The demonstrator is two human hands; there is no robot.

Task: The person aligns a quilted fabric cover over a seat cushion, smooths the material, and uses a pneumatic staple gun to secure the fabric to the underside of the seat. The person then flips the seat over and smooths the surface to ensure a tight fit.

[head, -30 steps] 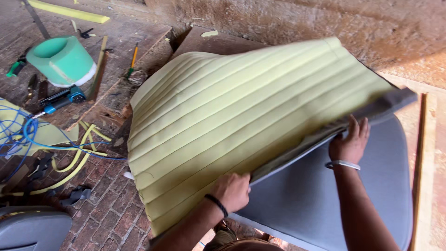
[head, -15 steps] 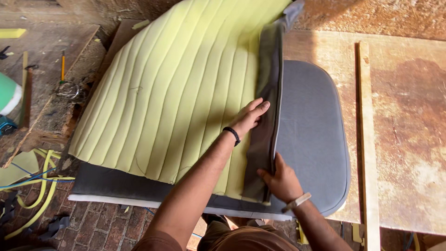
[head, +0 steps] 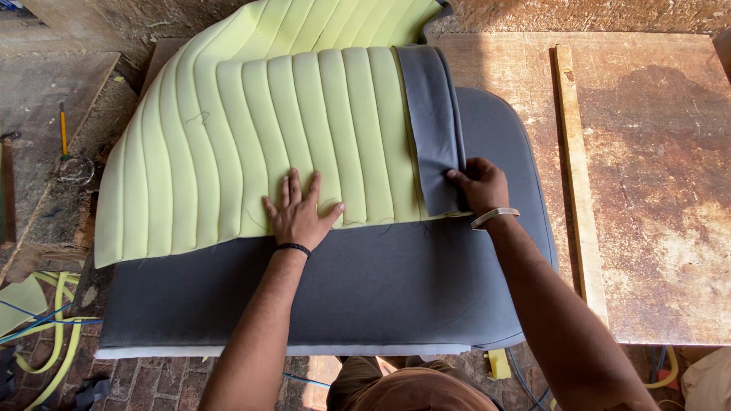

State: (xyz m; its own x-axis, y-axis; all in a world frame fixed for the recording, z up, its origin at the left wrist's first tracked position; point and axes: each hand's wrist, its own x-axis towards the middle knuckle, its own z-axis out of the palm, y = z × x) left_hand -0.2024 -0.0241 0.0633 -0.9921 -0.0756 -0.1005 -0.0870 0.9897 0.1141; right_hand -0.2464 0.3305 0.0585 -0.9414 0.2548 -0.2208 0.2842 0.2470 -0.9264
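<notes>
We press our left hand (head: pixel 299 214) flat, fingers spread wide, on the ribbed yellow-green foam panel (head: pixel 251 129) near its lower edge. Our right hand (head: pixel 480 185) is closed, pinching the folded grey fabric strip (head: pixel 429 114) at the foam's right edge. Both lie on the grey cushion (head: pixel 365 281) on the wooden desk (head: pixel 655 190).

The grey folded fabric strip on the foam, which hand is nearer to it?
Right. The right hand pinches the grey strip at its lower end; the left hand lies flat on the yellow foam, apart from it.
</notes>
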